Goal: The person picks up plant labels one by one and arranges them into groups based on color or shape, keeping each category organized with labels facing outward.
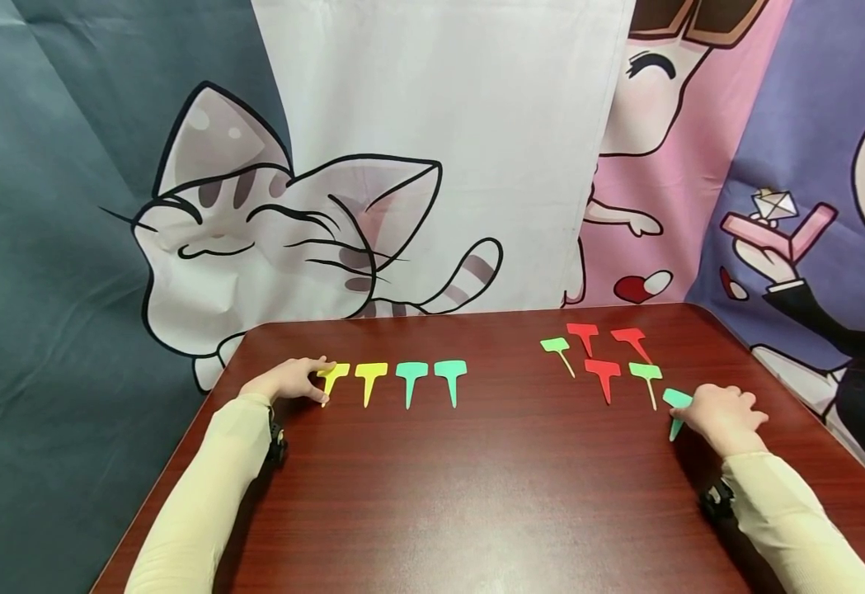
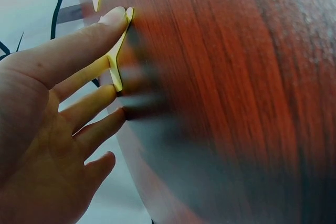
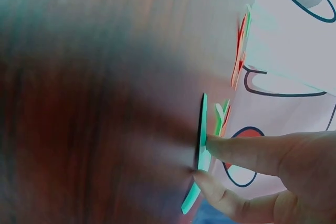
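My left hand [image 1: 289,382] is at the far left of the table, its thumb and fingers pinching a yellow T-shaped plant label [image 1: 337,370] end to end. In the left wrist view the thumb meets one end of this label [image 2: 116,66], close over the wood. Beside it, in a row, lie another yellow label [image 1: 370,371] and two teal ones, a nearer teal label [image 1: 411,371] and a farther one [image 1: 451,371]. On the right, my right hand [image 1: 725,419] pinches a teal plant label [image 1: 676,398] between thumb and index finger, low at the tabletop.
Three red labels [image 1: 603,369] and two light green ones, one slim green label [image 1: 554,345] at the back and another [image 1: 646,371] nearer my right hand, lie scattered at the back right. The brown table [image 1: 462,495] ends against a cartoon-printed cloth [image 1: 447,99].
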A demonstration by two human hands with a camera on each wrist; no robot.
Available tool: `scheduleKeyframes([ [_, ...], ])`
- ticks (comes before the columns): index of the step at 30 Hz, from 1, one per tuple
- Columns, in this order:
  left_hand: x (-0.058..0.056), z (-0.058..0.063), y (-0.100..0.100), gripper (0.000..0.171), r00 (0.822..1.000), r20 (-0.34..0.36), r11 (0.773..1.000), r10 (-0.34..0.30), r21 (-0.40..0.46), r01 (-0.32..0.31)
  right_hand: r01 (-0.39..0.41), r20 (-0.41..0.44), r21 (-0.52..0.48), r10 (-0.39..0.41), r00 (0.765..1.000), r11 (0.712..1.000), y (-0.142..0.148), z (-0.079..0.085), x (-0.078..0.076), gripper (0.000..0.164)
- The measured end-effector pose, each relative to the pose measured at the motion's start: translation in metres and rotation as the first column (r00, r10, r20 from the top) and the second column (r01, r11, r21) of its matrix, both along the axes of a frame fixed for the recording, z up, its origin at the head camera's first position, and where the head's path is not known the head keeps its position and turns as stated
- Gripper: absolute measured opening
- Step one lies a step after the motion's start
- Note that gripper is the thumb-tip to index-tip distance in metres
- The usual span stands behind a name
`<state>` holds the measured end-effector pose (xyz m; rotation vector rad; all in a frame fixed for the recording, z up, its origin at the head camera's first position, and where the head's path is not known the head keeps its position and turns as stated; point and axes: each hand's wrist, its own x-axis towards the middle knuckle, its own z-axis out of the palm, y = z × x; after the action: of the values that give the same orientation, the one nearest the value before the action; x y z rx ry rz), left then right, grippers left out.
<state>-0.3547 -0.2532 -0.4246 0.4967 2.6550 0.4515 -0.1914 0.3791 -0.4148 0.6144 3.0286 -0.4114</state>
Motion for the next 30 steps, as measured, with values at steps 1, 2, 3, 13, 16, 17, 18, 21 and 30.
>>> scheduleKeyframes([
  [1,0.0,0.0,0.0,0.077,1.0,0.0,1.0,0.002,0.001,-0.002,0.005,0.003,-0.005,-0.005,1.0,1.0,0.0,0.0,0.0,0.043],
  [2,0.0,-0.001,0.0,0.077,1.0,-0.001,1.0,0.003,-0.001,-0.003,0.01,0.006,-0.01,-0.01,1.0,1.0,0.001,0.001,-0.001,0.042],
  [3,-0.001,-0.001,0.0,0.077,1.0,-0.001,1.0,0.005,-0.002,-0.005,0.016,0.011,-0.015,-0.016,1.0,1.0,0.001,0.001,-0.001,0.041],
  [13,-0.001,-0.001,-0.002,0.079,1.0,-0.006,1.0,-0.003,0.006,0.003,0.064,0.068,-0.066,-0.059,0.996,0.996,0.007,0.001,-0.007,0.055],
  [16,-0.001,-0.001,-0.003,0.079,1.0,-0.01,1.0,-0.009,0.007,0.009,0.069,0.08,-0.081,-0.063,0.995,0.994,0.008,0.001,-0.008,0.059],
  [17,-0.002,-0.001,-0.003,0.079,1.0,-0.012,1.0,-0.01,0.008,0.01,0.07,0.08,-0.086,-0.063,0.995,0.994,0.008,0.001,-0.009,0.06],
  [18,-0.002,-0.001,-0.003,0.079,1.0,-0.012,1.0,-0.01,0.007,0.01,0.073,0.082,-0.088,-0.066,0.994,0.993,0.009,0.001,-0.009,0.062],
  [21,-0.002,-0.001,-0.003,0.079,1.0,-0.011,1.0,-0.009,0.006,0.009,0.084,0.09,-0.098,-0.076,0.993,0.992,0.01,0.002,-0.01,0.065],
  [30,0.0,0.0,-0.002,0.079,1.0,-0.011,1.0,-0.001,0.014,0.001,0.125,0.112,-0.107,-0.113,0.987,0.986,0.013,-0.001,-0.01,0.068],
])
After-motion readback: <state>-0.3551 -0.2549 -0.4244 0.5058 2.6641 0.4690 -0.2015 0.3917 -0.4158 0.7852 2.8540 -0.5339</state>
